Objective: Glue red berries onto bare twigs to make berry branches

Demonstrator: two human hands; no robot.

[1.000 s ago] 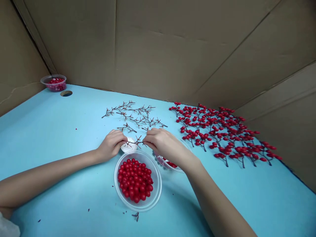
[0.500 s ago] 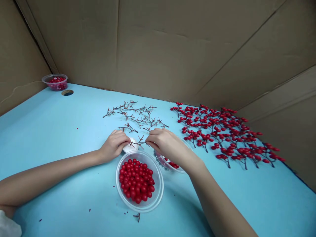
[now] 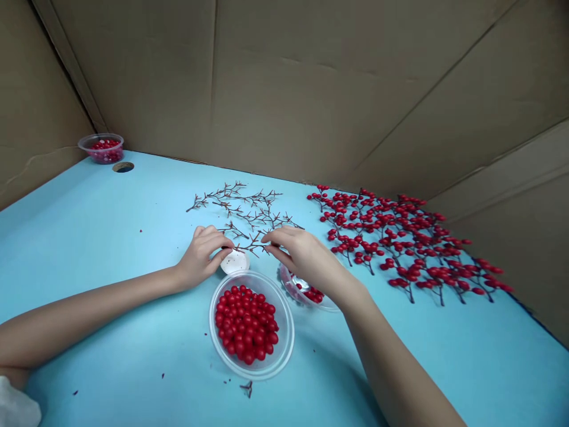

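My left hand [image 3: 203, 256] pinches the left end of a thin brown twig [image 3: 252, 245] above a small white dish [image 3: 235, 261]. At the twig's right end is my right hand [image 3: 297, 249], its thumb and forefinger parted around the tips; whether they touch it is hard to tell. Just below stands a clear bowl [image 3: 284, 356] of round red berries [image 3: 246, 325]. A second clear container [image 3: 296, 293] with red berries is partly hidden by my right hand. Bare brown twigs [image 3: 253, 201] lie beyond my hands.
Many twigs with red berries [image 3: 395, 237] cover the right side of the blue table [image 3: 111, 237]. Another berry bowl [image 3: 104, 153] sits at the back left, near a round hole [image 3: 123, 167]. A small twig piece [image 3: 247, 389] lies in front. Cardboard walls [image 3: 284, 95] enclose the table.
The held twig and both hands have shifted slightly away from the berry bowl. My right thumb and forefinger have parted from their earlier pinch on the twig.
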